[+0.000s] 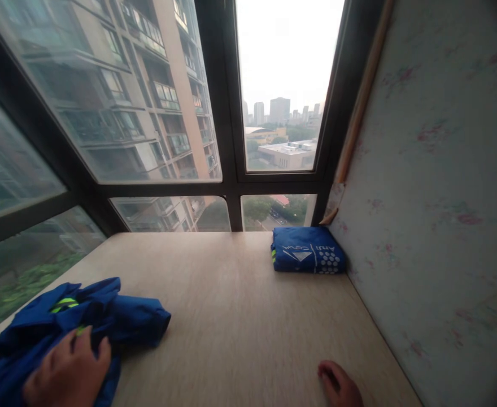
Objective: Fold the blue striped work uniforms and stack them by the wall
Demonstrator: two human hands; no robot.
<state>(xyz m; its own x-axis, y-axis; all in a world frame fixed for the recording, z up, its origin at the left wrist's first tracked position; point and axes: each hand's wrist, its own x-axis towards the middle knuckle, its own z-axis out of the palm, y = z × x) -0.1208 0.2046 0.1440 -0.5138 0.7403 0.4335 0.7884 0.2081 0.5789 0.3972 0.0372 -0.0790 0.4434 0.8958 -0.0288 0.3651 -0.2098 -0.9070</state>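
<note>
A crumpled blue garment (132, 316) with yellow-green reflective strips lies in loose folds at the left of the pale wood surface. My left hand (73, 367) is over its near part, thumb and fingers apart; whether the fingertips press on the cloth I cannot tell. At the bottom edge, right of centre, my right hand (341, 384) shows only in part, its fingers loosely bent with a gap between them and nothing held. Farther back, against the wall, sits a neatly folded blue garment (308, 251) with white lettering and a logo, upside down to me.
The pale wood surface (218, 305) runs back to dark-framed windows (227, 186) at the far side and left. A wall with a faded flower pattern (435, 226) bounds it on the right. Buildings and trees show outside the glass.
</note>
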